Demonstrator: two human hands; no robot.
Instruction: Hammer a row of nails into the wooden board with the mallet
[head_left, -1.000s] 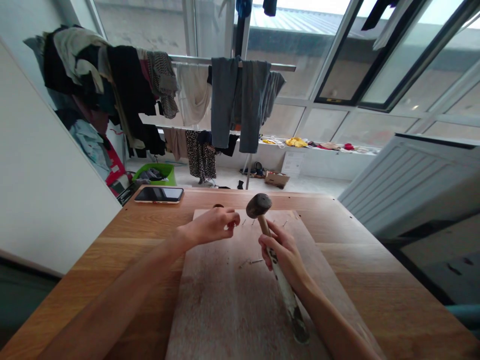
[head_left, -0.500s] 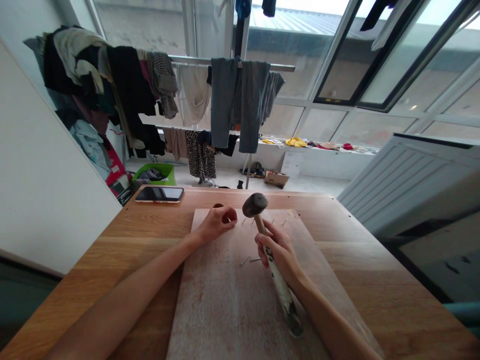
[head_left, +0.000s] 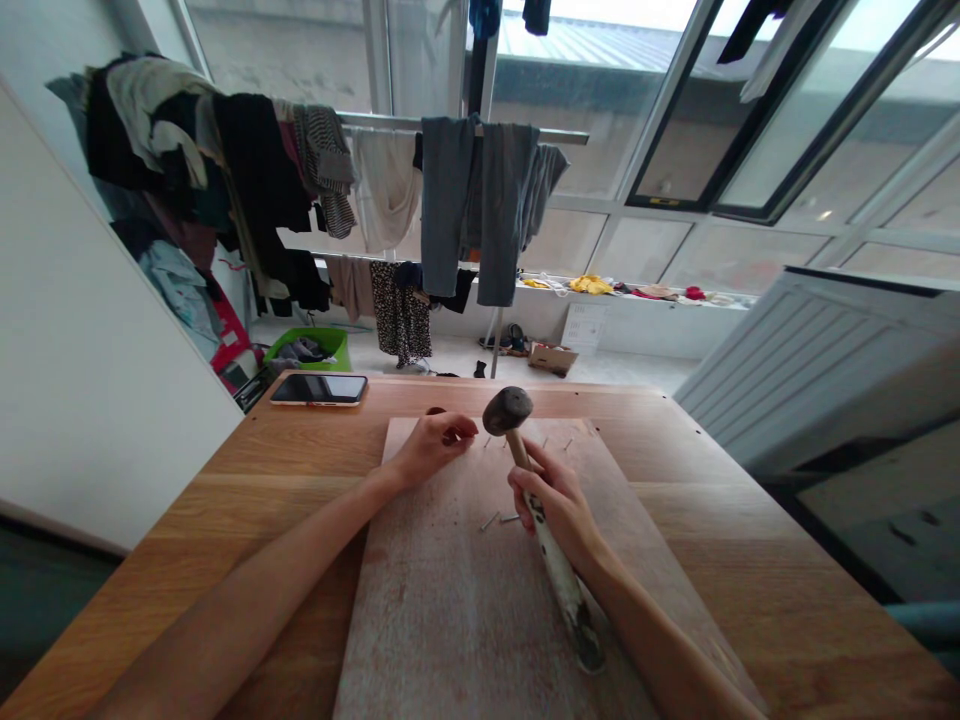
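On the desk (head_left: 750, 520) lies a worn board (head_left: 442, 610) (loose nails (head_left: 499, 520) mid-board). Right hand (head_left: 559, 510) clenches the mallet (head_left: 508, 411), head raised beside left hand (head_left: 431, 447), whose fingers pinch together. Laundry (head_left: 480, 210) hangs before windows (head_left: 675, 150).

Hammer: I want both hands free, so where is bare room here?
The near half of the board between both forearms is bare, as is the table right of it. Crowded: its far end, with left hand, hammer head and upright nails; loose nails lie by the right hand.
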